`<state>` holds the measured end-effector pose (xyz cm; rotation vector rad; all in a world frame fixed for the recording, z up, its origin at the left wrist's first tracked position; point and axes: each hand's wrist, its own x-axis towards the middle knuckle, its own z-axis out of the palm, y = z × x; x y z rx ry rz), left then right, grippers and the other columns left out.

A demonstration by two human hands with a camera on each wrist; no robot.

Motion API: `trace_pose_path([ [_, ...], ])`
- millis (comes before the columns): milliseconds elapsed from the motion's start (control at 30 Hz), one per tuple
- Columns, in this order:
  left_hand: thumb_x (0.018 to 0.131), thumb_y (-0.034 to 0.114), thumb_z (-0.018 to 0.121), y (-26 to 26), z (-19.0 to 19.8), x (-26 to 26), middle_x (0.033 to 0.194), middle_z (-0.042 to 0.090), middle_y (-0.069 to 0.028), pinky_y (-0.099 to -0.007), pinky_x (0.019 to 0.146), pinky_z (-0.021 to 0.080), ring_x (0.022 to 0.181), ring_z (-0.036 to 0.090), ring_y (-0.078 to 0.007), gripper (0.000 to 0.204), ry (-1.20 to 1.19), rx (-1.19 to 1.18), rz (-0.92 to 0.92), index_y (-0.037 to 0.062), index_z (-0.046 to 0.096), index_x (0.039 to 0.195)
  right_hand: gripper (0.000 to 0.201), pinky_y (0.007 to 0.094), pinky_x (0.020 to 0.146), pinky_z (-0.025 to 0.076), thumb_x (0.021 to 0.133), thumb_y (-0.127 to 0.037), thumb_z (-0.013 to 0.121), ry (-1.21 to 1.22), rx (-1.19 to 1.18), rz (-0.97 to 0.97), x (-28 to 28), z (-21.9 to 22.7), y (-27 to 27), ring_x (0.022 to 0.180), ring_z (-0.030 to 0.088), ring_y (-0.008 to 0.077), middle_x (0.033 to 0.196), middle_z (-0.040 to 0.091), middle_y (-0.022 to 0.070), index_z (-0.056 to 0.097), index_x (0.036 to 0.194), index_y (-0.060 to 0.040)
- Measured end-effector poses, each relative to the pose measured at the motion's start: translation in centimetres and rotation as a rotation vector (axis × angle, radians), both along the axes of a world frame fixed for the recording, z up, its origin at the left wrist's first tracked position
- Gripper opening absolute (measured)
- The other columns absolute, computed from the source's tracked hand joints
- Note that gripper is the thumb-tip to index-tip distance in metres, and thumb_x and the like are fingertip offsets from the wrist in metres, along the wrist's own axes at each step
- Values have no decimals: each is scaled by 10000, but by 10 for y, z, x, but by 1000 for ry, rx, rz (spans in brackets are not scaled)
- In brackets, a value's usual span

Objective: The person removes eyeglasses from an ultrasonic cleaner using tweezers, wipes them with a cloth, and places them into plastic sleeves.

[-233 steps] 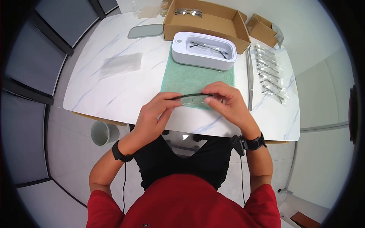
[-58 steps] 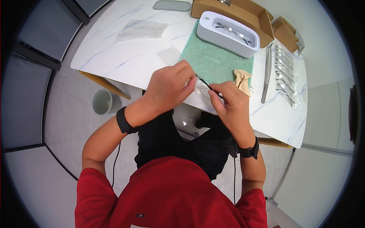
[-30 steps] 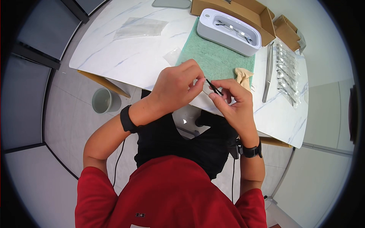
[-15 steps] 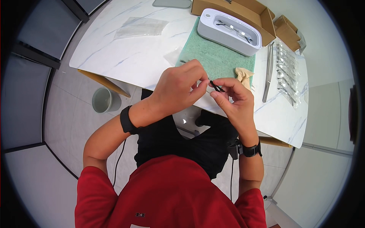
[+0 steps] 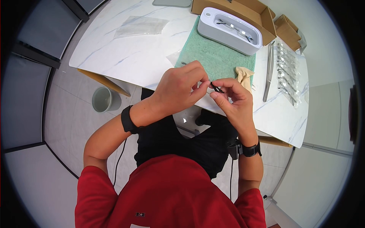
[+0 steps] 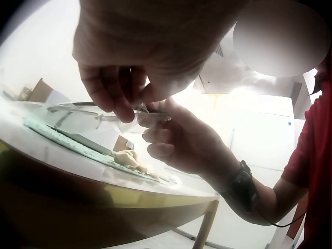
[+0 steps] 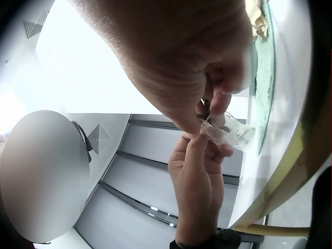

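Observation:
Both hands hold a pair of clear-lensed glasses (image 5: 215,87) with dark temples over the table's (image 5: 125,57) near edge. My left hand (image 5: 198,82) pinches the frame from the left; its fingers (image 6: 118,101) curl over the glasses (image 6: 98,118) in the left wrist view. My right hand (image 5: 224,90) pinches a dark temple tip between thumb and forefinger. In the right wrist view the right hand (image 7: 212,111) grips one end of a lens (image 7: 232,136), with the left hand (image 7: 199,171) just below it.
A white cleaning tub (image 5: 231,36) with another pair of glasses inside stands on a green towel (image 5: 213,55). A beige cloth (image 5: 242,75), metal tongs (image 5: 268,68), bagged glasses (image 5: 287,72), cardboard boxes (image 5: 266,19) and plastic sleeves (image 5: 141,26) lie around. On the floor to the left stands a bin (image 5: 102,102).
The hands have drawn closer together, and less of the dark temple shows between the fingers than a second ago. Both still hold the glasses.

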<state>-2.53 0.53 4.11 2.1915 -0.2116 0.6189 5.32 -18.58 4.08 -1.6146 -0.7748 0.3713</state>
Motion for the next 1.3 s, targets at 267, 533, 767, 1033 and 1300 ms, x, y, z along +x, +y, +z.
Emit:
trace_pose_path([
  [267, 862, 12, 692, 0, -3, 0, 840, 635, -79, -286, 589, 512, 647, 646, -175, 72, 15, -5, -10, 18, 620, 866, 201, 191, 607, 360, 873, -59, 792, -22, -8, 2, 1, -4, -1, 661, 400, 22, 757, 520, -74, 708, 1053, -29],
  [533, 861, 9, 688, -1, -7, 0, 842, 639, -82, -286, 589, 520, 653, 661, -177, 66, 41, -14, -21, 15, 623, 870, 199, 196, 599, 353, 872, -58, 788, -28, -38, -6, 1, -8, -4, 655, 394, 25, 737, 493, -81, 706, 1051, -29],
  [767, 858, 9, 692, -1, -11, 1, 832, 631, -80, -286, 583, 515, 648, 653, -173, 68, 32, -25, -35, 14, 625, 872, 183, 192, 588, 339, 876, -60, 783, -23, -52, -14, 1, -11, -6, 649, 391, 21, 736, 493, -83, 708, 1041, -29],
  [1033, 838, 56, 695, -2, -17, 2, 834, 611, -65, -324, 537, 493, 587, 616, -199, 92, 15, -41, -43, 44, 604, 844, 164, 192, 575, 326, 886, -64, 771, 34, -44, -23, 0, -18, -8, 638, 385, 15, 718, 479, -89, 710, 1035, -31],
  [1300, 835, 49, 695, -2, -24, 3, 834, 612, -65, -324, 543, 494, 589, 617, -197, 86, 4, -62, -67, 42, 609, 845, 152, 185, 570, 320, 902, -63, 756, 89, -51, -37, -1, -22, -10, 638, 384, 6, 719, 513, -96, 711, 1042, -26],
])
